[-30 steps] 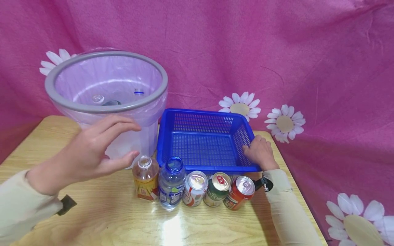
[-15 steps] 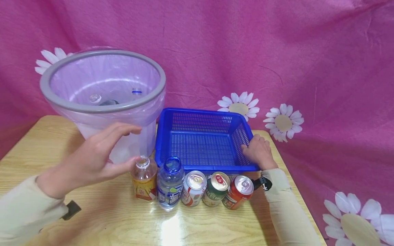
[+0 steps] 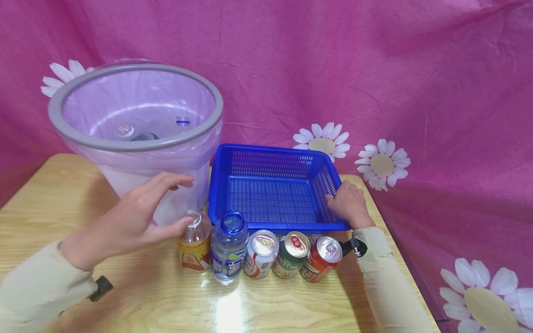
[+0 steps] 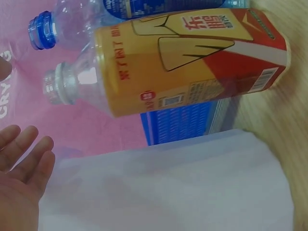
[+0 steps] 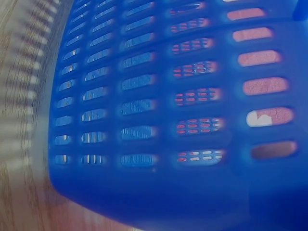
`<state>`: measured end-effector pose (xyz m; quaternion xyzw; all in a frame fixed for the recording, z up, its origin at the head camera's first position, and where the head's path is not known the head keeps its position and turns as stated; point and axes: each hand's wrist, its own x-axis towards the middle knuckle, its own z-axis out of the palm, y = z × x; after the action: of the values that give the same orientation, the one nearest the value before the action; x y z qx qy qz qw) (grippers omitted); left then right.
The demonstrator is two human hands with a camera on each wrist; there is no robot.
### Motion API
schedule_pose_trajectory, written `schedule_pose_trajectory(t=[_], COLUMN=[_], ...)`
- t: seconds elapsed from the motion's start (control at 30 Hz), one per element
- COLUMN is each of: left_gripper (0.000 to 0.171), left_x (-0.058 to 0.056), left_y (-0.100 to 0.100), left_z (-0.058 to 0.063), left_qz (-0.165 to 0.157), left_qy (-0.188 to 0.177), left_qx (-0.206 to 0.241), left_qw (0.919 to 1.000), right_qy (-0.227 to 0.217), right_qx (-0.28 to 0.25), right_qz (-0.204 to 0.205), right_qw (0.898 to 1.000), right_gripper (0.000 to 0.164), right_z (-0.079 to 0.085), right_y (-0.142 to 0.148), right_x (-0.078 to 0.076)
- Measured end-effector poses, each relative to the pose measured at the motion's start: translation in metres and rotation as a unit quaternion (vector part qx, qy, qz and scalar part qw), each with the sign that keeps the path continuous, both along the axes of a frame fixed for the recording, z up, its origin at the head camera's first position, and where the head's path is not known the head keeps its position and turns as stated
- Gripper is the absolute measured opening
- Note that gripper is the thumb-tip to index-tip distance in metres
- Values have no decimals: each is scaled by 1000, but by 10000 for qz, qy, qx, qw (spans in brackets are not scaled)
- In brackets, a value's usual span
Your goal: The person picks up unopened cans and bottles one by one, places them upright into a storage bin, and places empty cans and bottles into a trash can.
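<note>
My left hand (image 3: 137,215) hovers beside a clear bottle with a yellow and red label (image 3: 195,252), thumb and fingers spread apart. In the head view the thumb overlaps the bottle's uncapped neck, while the left wrist view (image 4: 24,168) shows a gap between fingers and bottle (image 4: 183,57). At the right end of a blue plastic basket (image 3: 270,226), my right hand (image 3: 350,203) grips the rim. The right wrist view shows only the basket's slotted side wall (image 5: 163,110); the hand is hidden there.
Right of the yellow-labelled bottle, in a row, stand a blue-rimmed bottle (image 3: 229,252), a white can (image 3: 261,256), a green can (image 3: 291,256) and a red can (image 3: 320,261). A lined bin (image 3: 175,194) with bottles inside stands behind my left hand. All sit on a wooden table (image 3: 166,310).
My left hand has moved right and slightly down, closer to the yellow-labelled bottle's neck. The right hand stays on the basket rim. The head view has shifted slightly.
</note>
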<state>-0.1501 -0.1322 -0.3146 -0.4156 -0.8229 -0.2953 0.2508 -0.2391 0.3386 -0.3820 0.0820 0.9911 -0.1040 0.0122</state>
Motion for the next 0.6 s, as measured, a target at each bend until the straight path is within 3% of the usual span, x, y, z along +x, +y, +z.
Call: schedule_pose_trajectory(t=[0.3, 0.6], left_gripper=[69, 76], left_x=[0, -3], left_y=[0, 1], left_z=[-13, -34], left_qz=[174, 1], left_qy=[-309, -457], left_qx=[-30, 287], left_qw=[9994, 9985], right_qy=[20, 138], right_qx=[-10, -3], right_qz=[33, 96], right_qw=[10000, 9999], right_gripper=[58, 59], right_z=[1, -1], right_y=[0, 2], right_x=[0, 0])
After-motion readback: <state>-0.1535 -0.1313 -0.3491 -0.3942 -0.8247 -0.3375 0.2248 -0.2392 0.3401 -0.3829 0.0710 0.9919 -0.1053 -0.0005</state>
